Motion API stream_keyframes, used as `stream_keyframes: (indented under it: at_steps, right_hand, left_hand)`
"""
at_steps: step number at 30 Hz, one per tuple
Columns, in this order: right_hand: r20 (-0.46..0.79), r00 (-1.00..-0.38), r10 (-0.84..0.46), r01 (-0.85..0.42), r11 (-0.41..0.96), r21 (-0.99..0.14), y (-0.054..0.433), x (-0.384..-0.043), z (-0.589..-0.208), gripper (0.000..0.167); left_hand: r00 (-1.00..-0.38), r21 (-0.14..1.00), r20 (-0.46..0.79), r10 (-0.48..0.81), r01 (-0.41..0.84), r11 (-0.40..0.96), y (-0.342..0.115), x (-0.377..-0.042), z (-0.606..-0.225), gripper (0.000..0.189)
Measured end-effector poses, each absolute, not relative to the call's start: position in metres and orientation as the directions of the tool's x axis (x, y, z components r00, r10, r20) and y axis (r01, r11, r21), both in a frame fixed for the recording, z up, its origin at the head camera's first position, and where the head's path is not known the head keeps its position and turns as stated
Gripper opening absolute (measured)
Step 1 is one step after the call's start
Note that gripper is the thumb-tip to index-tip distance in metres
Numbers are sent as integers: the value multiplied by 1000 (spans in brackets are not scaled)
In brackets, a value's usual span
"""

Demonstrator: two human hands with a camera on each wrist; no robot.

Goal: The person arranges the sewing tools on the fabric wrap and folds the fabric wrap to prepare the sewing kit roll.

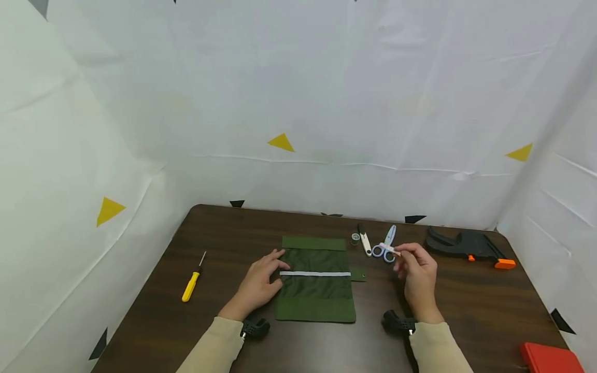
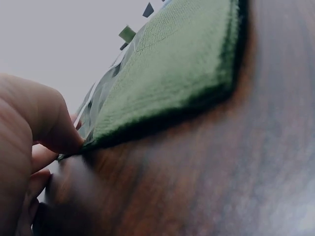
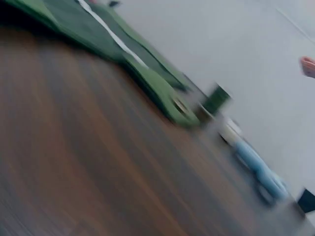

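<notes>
A green cloth tool roll (image 1: 317, 311) lies unfolded, a white elastic band (image 1: 315, 274) across its middle and a snap tab on its right. My left hand (image 1: 261, 280) rests on its left edge, fingers on the cloth; the thumb (image 2: 54, 123) touches the edge in the left wrist view. My right hand (image 1: 420, 277) pinches a small, thin pale item (image 1: 391, 249), too small to identify, above the handles of light-blue scissors (image 1: 389, 238). Only a fingertip (image 3: 308, 66) of it shows in the blurred right wrist view.
Beside the scissors lie white thread snips (image 1: 366, 243) and a small thread spool (image 1: 355, 239). A black and orange clamp (image 1: 466, 246) lies at the back right, a red case (image 1: 550, 358) at the front right. A yellow screwdriver (image 1: 191, 286) lies on the left.
</notes>
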State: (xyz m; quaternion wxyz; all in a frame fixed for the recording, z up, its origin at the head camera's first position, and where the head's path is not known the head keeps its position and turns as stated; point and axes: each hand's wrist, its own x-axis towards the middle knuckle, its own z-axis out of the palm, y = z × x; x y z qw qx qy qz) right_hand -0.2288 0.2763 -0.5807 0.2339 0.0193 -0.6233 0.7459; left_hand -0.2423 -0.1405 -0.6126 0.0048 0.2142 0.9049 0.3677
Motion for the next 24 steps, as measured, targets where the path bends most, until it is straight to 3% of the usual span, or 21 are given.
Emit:
stream_keyframes:
  at_steps: [5,8,11,16,24]
  right_hand:
    - [291,-956,34,-292,-207,-934,246,-234,-580,31]
    - [198,-968,-153,-174,-156,-972,225,-239,-583,20]
    - [90,-948,-306,-56,-119,-991,212,-243,-585,28]
    - [31,-937,-347,12,-122,-992,211,-246,-582,41]
    - [24,-931,-365,-41,38,-998,181,-246,-560,26]
  left_hand:
    - [-921,677,133,367,355,645,-142,-240,-609,35]
    - [-924,676,134,358,349,649,-147,-241,-608,36]
    - [-925,678,144,351,350,647,-152,-241,-607,36]
    - [-928,676,138,347,344,651,-153,-241,-609,35]
    - [-921,635,164,354,374,677,-154,-243,-603,23]
